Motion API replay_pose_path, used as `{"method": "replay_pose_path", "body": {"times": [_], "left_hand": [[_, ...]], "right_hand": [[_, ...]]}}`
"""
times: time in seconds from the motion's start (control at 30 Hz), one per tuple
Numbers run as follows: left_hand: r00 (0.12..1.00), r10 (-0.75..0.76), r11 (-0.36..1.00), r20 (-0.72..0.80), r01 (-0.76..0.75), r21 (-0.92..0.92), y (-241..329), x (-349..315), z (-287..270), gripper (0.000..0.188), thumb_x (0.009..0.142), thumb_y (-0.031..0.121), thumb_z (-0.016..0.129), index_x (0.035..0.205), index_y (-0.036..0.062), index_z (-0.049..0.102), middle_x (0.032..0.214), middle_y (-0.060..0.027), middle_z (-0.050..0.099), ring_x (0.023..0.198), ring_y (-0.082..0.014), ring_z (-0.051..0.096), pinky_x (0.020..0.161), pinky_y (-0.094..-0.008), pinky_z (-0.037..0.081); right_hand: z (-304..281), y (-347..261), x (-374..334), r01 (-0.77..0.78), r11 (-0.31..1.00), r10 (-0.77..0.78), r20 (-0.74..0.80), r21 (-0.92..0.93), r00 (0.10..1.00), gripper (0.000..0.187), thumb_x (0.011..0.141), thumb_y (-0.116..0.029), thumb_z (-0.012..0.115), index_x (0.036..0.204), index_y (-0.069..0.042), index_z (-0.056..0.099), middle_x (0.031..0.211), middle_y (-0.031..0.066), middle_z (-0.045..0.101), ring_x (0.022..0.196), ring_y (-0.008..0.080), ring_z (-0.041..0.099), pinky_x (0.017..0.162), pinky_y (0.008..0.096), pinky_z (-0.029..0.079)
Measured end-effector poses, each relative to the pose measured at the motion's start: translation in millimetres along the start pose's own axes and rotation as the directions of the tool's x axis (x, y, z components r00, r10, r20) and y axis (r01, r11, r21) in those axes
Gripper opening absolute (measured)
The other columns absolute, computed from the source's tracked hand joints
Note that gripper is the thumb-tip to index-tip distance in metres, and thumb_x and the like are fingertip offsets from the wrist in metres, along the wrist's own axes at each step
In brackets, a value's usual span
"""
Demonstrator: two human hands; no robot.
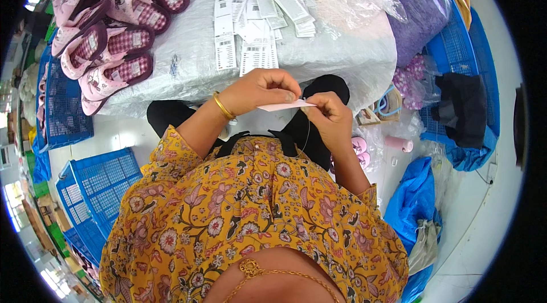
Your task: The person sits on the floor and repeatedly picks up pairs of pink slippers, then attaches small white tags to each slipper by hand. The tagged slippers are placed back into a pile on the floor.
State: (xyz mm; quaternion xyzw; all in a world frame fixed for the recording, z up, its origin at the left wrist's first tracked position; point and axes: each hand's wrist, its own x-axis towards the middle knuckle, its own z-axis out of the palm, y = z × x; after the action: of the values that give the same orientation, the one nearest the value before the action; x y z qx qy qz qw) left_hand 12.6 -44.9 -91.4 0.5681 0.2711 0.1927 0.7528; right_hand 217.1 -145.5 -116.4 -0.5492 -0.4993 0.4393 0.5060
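Observation:
A small pale pink card (279, 107) is held between my two hands, just past my lap at the near edge of the wrapped table. My left hand (262, 91), with a gold bangle at the wrist, has its fingers closed on the card's upper edge. At the card's right end my right hand (329, 116) is pinched tight. A thin thread (308, 132) hangs down from that pinch; how it joins the card is hidden by the fingertips. Beyond my hands, several printed white label strips (225, 46) lie overlapping on the table.
Pink slippers with checked insoles (128, 69) are piled at the table's left. Plastic film covers the table (188, 64). Blue crates (108, 180) stand at left and right. A purple bundle (416, 12) sits at far right; a thread spool (399, 143) lies below it.

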Motion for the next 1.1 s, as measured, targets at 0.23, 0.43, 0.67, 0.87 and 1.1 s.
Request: {"method": "replay_pose_path", "body": {"times": [0.23, 0.43, 0.67, 0.87, 1.1], "left_hand": [[0.968, -0.161, 0.986, 0.193, 0.164, -0.001, 4, -5, -7, 0.022, 0.092, 0.012, 0.064, 0.111, 0.0011, 0.066, 0.102, -0.0032, 0.069, 0.091, -0.0090, 0.064, 0.079, -0.0240, 0.050], [0.965, -0.141, 0.965, 0.221, 0.084, 0.249, -5, -3, -8, 0.020, 0.091, 0.015, 0.065, 0.107, 0.0054, 0.068, 0.098, -0.0014, 0.070, 0.082, -0.0087, 0.063, 0.070, -0.0250, 0.049], [0.970, 0.243, 0.630, -0.003, -0.155, 0.761, -2, -20, 12, 0.014, 0.091, 0.021, 0.062, 0.092, 0.0068, 0.062, 0.083, -0.0093, 0.062, 0.078, -0.0287, 0.062, 0.069, -0.0388, 0.048], [0.924, 0.382, 0.534, -0.020, -0.203, 0.821, 20, -30, 12, 0.013, 0.091, 0.020, 0.062, 0.092, 0.0072, 0.059, 0.085, -0.0101, 0.060, 0.081, -0.0324, 0.061, 0.069, -0.0433, 0.047], [0.802, 0.568, 0.443, -0.185, -0.108, 0.890, 15, -46, -14, 0.035, 0.081, 0.023, 0.073, 0.111, 0.0076, 0.062, 0.106, -0.0116, 0.063, 0.101, -0.0320, 0.060, 0.083, -0.0402, 0.049]], "right_hand": [[-10, -9, -1, 0.008, 0.990, 0.015, 0.160, -0.144, 0.987, 0.009, 0.082, -0.002, 0.072, 0.089, -0.002, 0.067, 0.078, -0.0010, 0.064, 0.069, 0.0038, 0.057, 0.063, 0.0203, 0.046], [-2, -10, -2, -0.007, 0.991, 0.038, 0.227, -0.136, 0.973, 0.009, 0.080, -0.001, 0.073, 0.088, -0.002, 0.068, 0.077, -0.0001, 0.064, 0.066, 0.0038, 0.056, 0.060, 0.0201, 0.045], [-4, -15, 12, 0.214, 0.959, -0.162, 0.261, -0.184, 0.952, 0.012, 0.081, -0.003, 0.074, 0.092, -0.001, 0.069, 0.090, 0.0027, 0.066, 0.074, 0.0080, 0.059, 0.068, 0.0227, 0.047], [10, -44, 21, 0.135, 0.964, -0.070, 0.271, -0.227, 0.960, 0.019, 0.083, -0.006, 0.074, 0.101, -0.002, 0.067, 0.089, 0.0045, 0.067, 0.077, 0.0093, 0.061, 0.072, 0.0245, 0.049], [31, -36, 29, -0.069, 0.994, 0.087, 0.237, -0.081, 0.968, 0.019, 0.086, -0.006, 0.072, 0.103, 0.000, 0.067, 0.089, 0.0039, 0.069, 0.079, 0.0075, 0.061, 0.072, 0.0231, 0.049]]}}
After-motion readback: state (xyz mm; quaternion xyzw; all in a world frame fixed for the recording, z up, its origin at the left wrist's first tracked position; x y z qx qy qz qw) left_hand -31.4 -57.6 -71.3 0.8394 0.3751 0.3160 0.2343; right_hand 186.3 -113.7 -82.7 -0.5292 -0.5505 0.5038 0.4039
